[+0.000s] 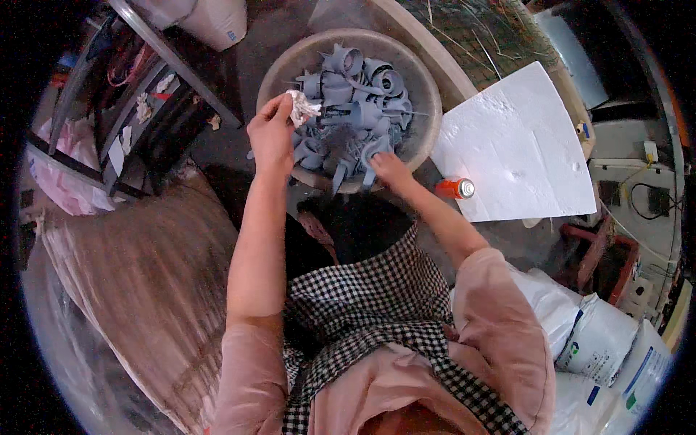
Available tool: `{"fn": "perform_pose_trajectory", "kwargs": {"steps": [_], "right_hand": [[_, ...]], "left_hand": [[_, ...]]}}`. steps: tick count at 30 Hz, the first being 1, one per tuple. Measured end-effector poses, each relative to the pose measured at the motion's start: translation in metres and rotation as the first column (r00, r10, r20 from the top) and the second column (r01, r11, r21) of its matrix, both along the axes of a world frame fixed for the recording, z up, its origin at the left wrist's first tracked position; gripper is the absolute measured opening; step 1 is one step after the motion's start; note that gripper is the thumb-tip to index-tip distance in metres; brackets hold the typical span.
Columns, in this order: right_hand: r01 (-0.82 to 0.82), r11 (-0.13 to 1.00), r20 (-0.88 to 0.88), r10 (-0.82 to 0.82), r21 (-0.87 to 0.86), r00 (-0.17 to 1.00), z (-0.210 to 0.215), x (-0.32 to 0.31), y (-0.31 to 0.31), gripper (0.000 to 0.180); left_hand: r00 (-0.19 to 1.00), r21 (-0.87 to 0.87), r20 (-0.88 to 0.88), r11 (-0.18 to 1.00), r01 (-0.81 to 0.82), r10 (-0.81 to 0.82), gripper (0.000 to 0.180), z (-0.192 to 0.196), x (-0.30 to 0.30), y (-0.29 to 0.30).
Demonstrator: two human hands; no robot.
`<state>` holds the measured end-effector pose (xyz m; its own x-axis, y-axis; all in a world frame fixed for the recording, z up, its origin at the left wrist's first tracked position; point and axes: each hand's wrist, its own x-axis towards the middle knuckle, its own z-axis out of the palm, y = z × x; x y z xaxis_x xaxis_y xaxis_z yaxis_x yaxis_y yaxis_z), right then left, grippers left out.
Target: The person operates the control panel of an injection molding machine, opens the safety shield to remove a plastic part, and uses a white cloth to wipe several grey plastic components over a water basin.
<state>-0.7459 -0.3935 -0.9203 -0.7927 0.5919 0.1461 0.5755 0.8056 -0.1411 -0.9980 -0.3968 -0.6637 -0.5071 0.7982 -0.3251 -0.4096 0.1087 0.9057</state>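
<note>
A wide round basin (423, 81) holds a heap of grey moulded plastic parts (341, 87), ring-shaped with fins and spikes. Over the basin's left side, my left hand (271, 141) is closed, pinching a crumpled white wad (304, 109) that looks like tissue or thin cloth. At the near right of the heap, my right hand (392, 172) is closed on a grey plastic part (375, 149) with a curved rim. Its fingertips are partly hidden by that part.
To the right lies a white foam board (518, 148), with an orange can (455, 188) at its near left corner. A dark metal rack (170, 61) stands at left, beside a large brown sack (145, 268). Several white printed bags (602, 341) sit at lower right.
</note>
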Motion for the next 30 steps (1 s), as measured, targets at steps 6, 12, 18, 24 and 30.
{"fn": "perform_pose_trajectory", "kwargs": {"steps": [6, 12, 18, 24, 30], "right_hand": [[0.385, 0.898, -0.092, -0.410, -0.212, 0.907, 0.020, -0.077, 0.038, 0.042], [0.801, 0.404, 0.253, -0.800, -0.442, 0.544, 0.025, -0.090, 0.117, 0.067], [0.698, 0.469, 0.052, -0.810, -0.541, 0.584, 0.045, -0.068, 0.118, 0.071], [0.476, 0.705, -0.440, -0.704, -0.526, 0.557, 0.106, -0.014, 0.093, 0.054], [0.130, 0.574, -0.536, -0.810, -0.809, 0.240, 0.145, -0.010, 0.103, 0.055]], "left_hand": [[0.995, 0.047, 0.080, 0.997, -0.069, 0.065, 0.023, -0.008, -0.023, -0.003], [0.991, 0.032, 0.128, 0.999, -0.036, 0.031, 0.022, 0.002, -0.009, 0.004], [0.985, -0.039, 0.169, 0.999, -0.014, 0.021, 0.018, -0.011, -0.025, 0.007], [0.976, -0.040, 0.218, 0.999, 0.004, 0.005, 0.018, -0.016, -0.022, 0.005], [0.963, -0.015, 0.237, 0.991, 0.132, -0.124, 0.018, -0.011, -0.018, 0.005]]}}
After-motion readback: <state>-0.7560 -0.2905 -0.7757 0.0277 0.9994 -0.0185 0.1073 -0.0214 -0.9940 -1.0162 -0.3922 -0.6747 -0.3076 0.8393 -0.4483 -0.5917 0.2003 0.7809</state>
